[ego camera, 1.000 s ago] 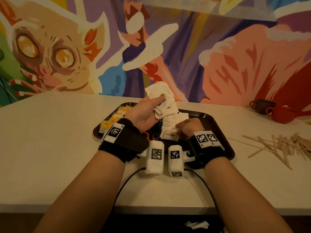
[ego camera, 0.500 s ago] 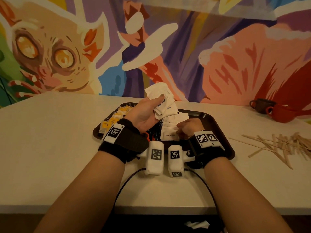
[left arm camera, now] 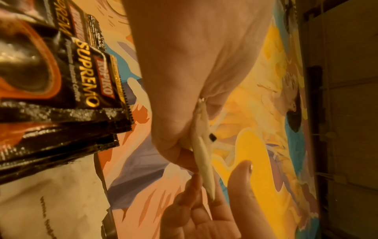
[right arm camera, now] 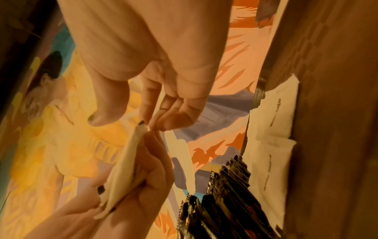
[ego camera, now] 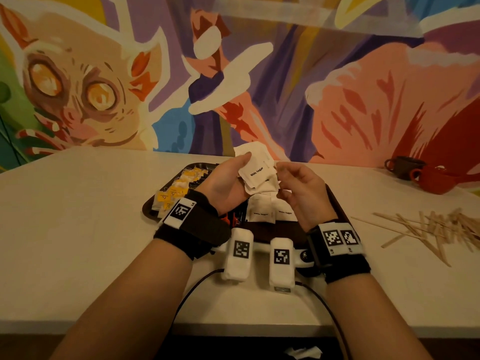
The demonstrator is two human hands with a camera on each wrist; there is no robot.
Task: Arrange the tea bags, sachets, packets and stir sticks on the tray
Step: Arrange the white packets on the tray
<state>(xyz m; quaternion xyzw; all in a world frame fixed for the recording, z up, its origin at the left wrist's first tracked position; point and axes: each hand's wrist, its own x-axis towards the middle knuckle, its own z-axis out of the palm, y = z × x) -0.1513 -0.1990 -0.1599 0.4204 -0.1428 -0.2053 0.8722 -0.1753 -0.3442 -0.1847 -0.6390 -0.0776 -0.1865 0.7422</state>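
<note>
My left hand [ego camera: 235, 175] holds a stack of white sugar sachets [ego camera: 257, 172] upright above the dark tray [ego camera: 335, 203], thumb pressed on the front one. My right hand [ego camera: 281, 180] is raised beside the stack; its fingers [left arm camera: 194, 182] touch the stack's edge [left arm camera: 202, 153] while the thumb stands apart. In the right wrist view the fingertips [right arm camera: 147, 126] meet the tip of the stack [right arm camera: 122, 169]. On the tray lie yellow tea bags [ego camera: 171, 194] at the left, black coffee packets [ego camera: 233, 219] in the middle and white sugar sachets [ego camera: 261, 213] to their right.
Wooden stir sticks [ego camera: 436, 224] lie scattered on the white table right of the tray. A red cup [ego camera: 436, 179] and a dark cup [ego camera: 402, 166] stand at the far right by the painted wall. A cable runs off the front edge.
My right hand has lifted off the sachets lying on the tray and come up to the stack in my left hand. The left hand has barely moved.
</note>
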